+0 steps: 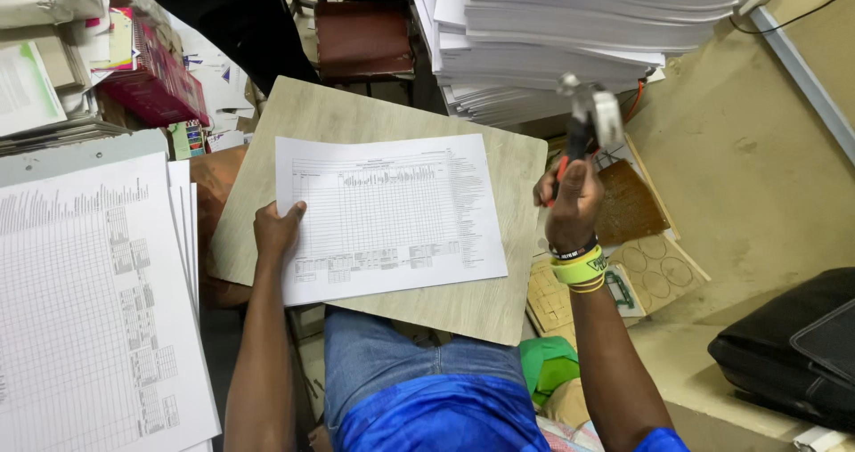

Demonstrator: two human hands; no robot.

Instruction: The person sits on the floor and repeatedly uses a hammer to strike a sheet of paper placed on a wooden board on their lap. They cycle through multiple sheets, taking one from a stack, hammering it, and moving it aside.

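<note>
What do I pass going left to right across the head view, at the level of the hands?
Stack of printed table sheets → left hand → printed form on the wooden board → right hand gripping a stapler → black bag.

Even bright light, slight motion blur

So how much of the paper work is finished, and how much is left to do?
Done: hard to tell; printed sheets lie piled at the left. In hand: the left hand pins one printed form on the lap board, while the right hand lifts a stapler clear of it. Left: perhaps the tall paper stack behind.
</note>
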